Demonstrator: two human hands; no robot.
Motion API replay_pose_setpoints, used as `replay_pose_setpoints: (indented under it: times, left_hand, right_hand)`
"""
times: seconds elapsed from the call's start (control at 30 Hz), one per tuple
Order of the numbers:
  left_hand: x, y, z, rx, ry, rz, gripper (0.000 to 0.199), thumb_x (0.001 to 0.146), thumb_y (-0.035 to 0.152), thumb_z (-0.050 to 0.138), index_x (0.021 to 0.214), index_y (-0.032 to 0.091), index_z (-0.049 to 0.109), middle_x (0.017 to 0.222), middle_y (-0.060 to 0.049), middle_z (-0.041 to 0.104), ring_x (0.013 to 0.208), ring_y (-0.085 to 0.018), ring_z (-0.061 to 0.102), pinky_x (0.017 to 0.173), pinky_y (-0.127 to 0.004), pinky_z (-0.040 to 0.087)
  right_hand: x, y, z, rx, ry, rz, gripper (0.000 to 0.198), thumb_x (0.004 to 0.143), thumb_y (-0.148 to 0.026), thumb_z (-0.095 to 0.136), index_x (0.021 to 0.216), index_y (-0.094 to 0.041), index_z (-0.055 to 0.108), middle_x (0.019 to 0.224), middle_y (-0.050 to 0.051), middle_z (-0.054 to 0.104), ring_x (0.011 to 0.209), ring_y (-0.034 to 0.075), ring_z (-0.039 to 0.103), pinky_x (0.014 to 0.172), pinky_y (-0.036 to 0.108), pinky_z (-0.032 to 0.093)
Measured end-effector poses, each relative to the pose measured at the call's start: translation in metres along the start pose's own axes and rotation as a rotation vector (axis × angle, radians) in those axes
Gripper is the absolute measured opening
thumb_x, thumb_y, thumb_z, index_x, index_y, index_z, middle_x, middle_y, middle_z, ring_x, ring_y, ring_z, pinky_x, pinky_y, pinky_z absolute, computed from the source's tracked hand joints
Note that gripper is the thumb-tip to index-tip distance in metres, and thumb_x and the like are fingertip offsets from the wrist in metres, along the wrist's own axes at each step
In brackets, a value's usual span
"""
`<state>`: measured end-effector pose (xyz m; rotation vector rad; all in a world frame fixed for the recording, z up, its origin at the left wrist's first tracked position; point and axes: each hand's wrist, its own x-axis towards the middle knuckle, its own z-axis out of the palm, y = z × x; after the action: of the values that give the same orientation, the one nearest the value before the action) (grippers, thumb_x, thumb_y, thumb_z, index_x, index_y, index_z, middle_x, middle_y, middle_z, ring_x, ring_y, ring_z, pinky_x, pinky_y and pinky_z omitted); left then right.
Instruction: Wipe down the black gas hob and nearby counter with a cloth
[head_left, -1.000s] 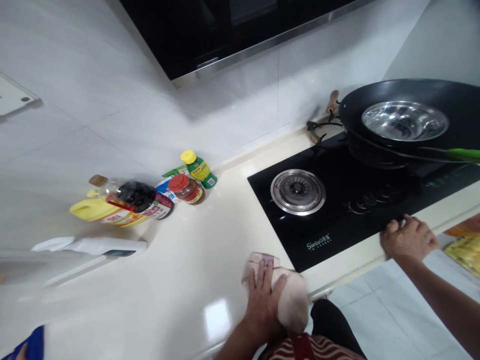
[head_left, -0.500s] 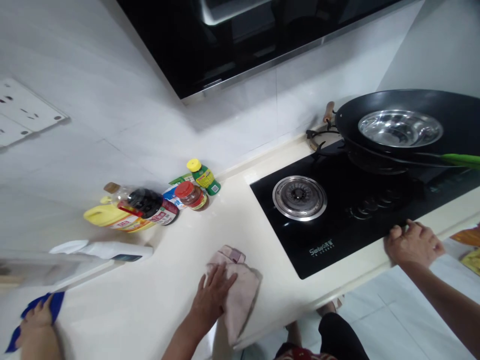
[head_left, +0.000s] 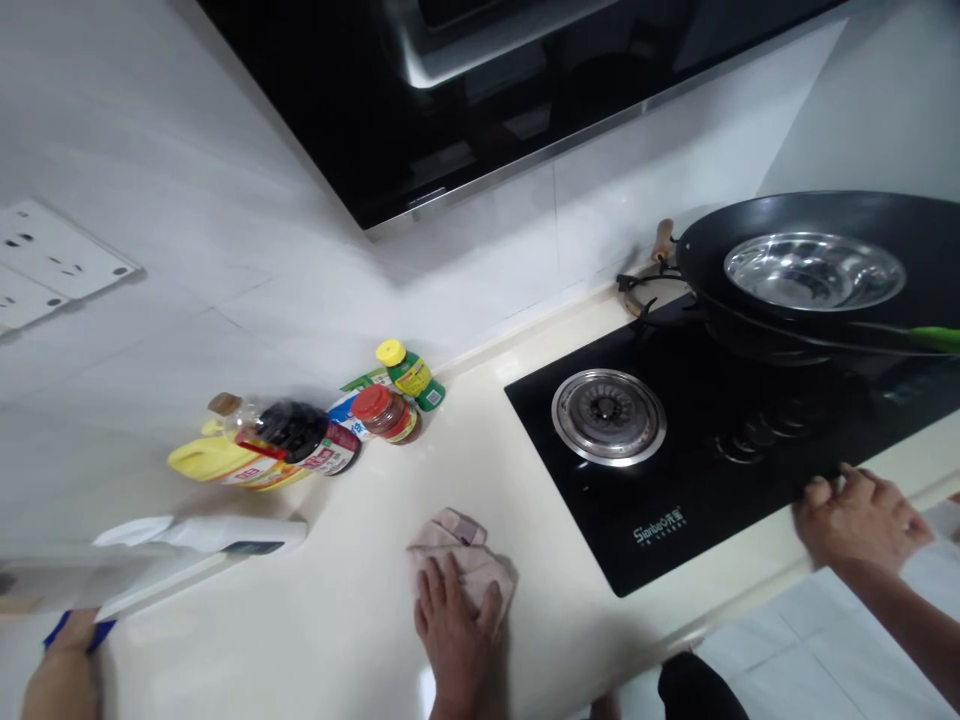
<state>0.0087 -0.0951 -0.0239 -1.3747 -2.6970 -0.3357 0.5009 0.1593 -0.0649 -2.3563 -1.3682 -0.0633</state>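
My left hand (head_left: 457,625) lies on a crumpled pale pink cloth (head_left: 450,528) on the white countertop (head_left: 360,580). Its fingers are spread and press down on the cloth, hiding part of it. At the counter's front edge, my right hand (head_left: 862,520) leans beside the black glass gas stove (head_left: 570,480), fingers loosely bent and nothing visible in them. Far left, a co-worker's hand (head_left: 67,660) rests on a blue cloth (head_left: 103,632).
Along the wall stand a red-lidded jar (head_left: 386,413), a green yellow-capped bottle (head_left: 412,375), a dark sauce bottle (head_left: 300,435) and a yellow jug (head_left: 217,462). A wok (head_left: 705,245) holding a steel bowl (head_left: 817,270) sits on the stove. The range hood (head_left: 525,120) overhangs.
My left hand and the pink cloth have shifted back from the counter's front edge; the cloth is now more bunched beneath it. The co-worker's hand covers more of the blue cloth. The view has tilted slightly.
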Motion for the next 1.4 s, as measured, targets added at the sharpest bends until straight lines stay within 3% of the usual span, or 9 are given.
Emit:
replay_pose_setpoints:
  times: [0.17,0.27,0.63,0.8,0.87,0.97,1.17,1.3,1.4]
  left_hand:
    - [0.078,-0.019,-0.008,0.073,0.052,-0.032,0.065,0.091,0.059,0.053,0.143,0.021,0.060,0.159,-0.024,0.047,0.150,-0.050,0.036,0.107,-0.072,0.045]
    - [0.130,-0.014,-0.004,0.075,0.042,-0.005,0.066,0.092,0.061,0.052,0.142,0.020,0.061,0.157,-0.026,0.048,0.146,-0.050,0.040,0.106,-0.071,0.046]
    - [0.282,0.113,0.040,0.014,-0.048,0.187,0.063,0.094,0.059,0.057,0.146,0.025,0.058,0.165,-0.020,0.042,0.153,-0.042,0.034,0.120,-0.062,0.034]
    - [0.320,0.139,0.047,-0.035,-0.096,0.170,0.067,0.094,0.065,0.053,0.148,0.024,0.056,0.166,-0.021,0.038,0.154,-0.046,0.028,0.119,-0.069,0.031]
    - [0.312,0.140,0.046,-0.047,-0.120,0.192,0.065,0.095,0.064,0.053,0.147,0.026,0.057,0.168,-0.019,0.038,0.154,-0.046,0.029,0.120,-0.069,0.031]
    - [0.269,0.138,0.037,-0.060,-0.155,0.287,0.059,0.096,0.061,0.055,0.146,0.029,0.059,0.170,-0.016,0.038,0.156,-0.043,0.029,0.122,-0.066,0.030]
    - [0.106,0.114,0.002,-0.095,-0.225,0.549,0.057,0.091,0.062,0.061,0.142,0.037,0.063,0.168,-0.010,0.044,0.157,-0.041,0.034,0.120,-0.060,0.037]
    - [-0.001,0.048,-0.006,-0.072,-0.262,0.674,0.066,0.086,0.063,0.065,0.148,0.041,0.057,0.170,-0.010,0.041,0.159,-0.044,0.031,0.114,-0.064,0.043]
    - [-0.047,-0.022,-0.008,0.025,-0.266,0.549,0.075,0.082,0.064,0.070,0.152,0.048,0.050,0.166,-0.006,0.046,0.156,-0.044,0.036,0.106,-0.065,0.051]
  right_hand:
    - [0.001,-0.003,-0.001,-0.016,-0.011,0.013,0.053,0.100,-0.045,0.033,0.143,-0.022,0.054,0.147,0.018,0.054,0.145,0.031,0.043,0.115,0.051,0.027]
    - [0.002,-0.005,-0.002,0.010,0.016,0.014,0.056,0.099,-0.051,0.031,0.139,-0.021,0.056,0.144,0.019,0.057,0.143,0.034,0.047,0.115,0.052,0.029]
    - [0.003,-0.013,-0.009,0.053,0.030,-0.016,0.055,0.097,-0.046,0.035,0.142,-0.019,0.054,0.146,0.019,0.055,0.142,0.036,0.046,0.117,0.055,0.029]
    - [0.004,-0.014,-0.013,0.036,-0.005,-0.018,0.053,0.098,-0.044,0.035,0.142,-0.019,0.052,0.147,0.018,0.053,0.140,0.037,0.047,0.117,0.057,0.028]
    - [0.004,-0.012,-0.013,0.047,0.002,-0.025,0.054,0.099,-0.045,0.035,0.141,-0.017,0.053,0.146,0.020,0.054,0.139,0.038,0.047,0.116,0.057,0.028]
    - [0.003,-0.011,-0.013,0.048,-0.002,-0.024,0.055,0.100,-0.047,0.034,0.140,-0.016,0.055,0.145,0.022,0.055,0.139,0.038,0.047,0.116,0.055,0.028]
    - [0.002,-0.007,-0.006,0.028,0.022,-0.016,0.052,0.100,-0.044,0.034,0.142,-0.018,0.054,0.143,0.020,0.055,0.141,0.035,0.046,0.114,0.053,0.029]
    - [0.002,-0.001,0.001,0.063,0.047,-0.045,0.057,0.100,-0.049,0.033,0.140,-0.016,0.058,0.142,0.023,0.057,0.138,0.038,0.048,0.111,0.054,0.031]
    - [0.002,0.000,0.003,0.062,0.043,-0.050,0.059,0.101,-0.051,0.030,0.141,-0.018,0.057,0.142,0.022,0.056,0.139,0.039,0.048,0.112,0.054,0.029]
